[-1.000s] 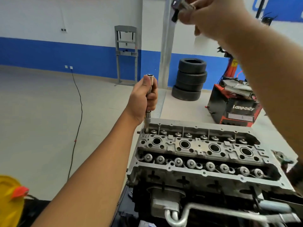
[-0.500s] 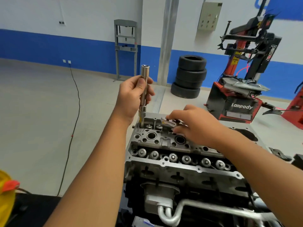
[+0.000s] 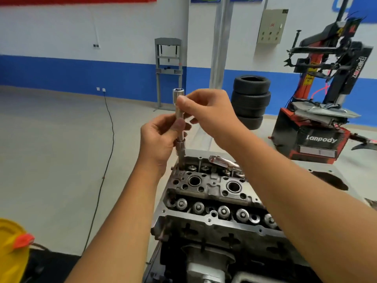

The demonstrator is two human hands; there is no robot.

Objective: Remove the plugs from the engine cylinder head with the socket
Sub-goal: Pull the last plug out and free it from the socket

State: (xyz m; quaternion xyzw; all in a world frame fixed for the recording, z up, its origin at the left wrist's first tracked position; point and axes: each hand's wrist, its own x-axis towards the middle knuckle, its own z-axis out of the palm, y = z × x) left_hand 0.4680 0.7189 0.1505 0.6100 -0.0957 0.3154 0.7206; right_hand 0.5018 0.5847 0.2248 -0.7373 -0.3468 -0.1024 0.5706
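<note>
The cylinder head (image 3: 206, 186), partly hidden under the right forearm, showed two open plug wells, while the one upright socket (image 3: 179, 111) stood at its far left corner, both the left hand (image 3: 161, 137) and right hand (image 3: 208, 111) pinching its shaft.

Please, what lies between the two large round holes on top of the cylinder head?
In the head view, only bare cast metal of the cylinder head lies between the left hole and the right hole, with a few small holes in it.
</note>
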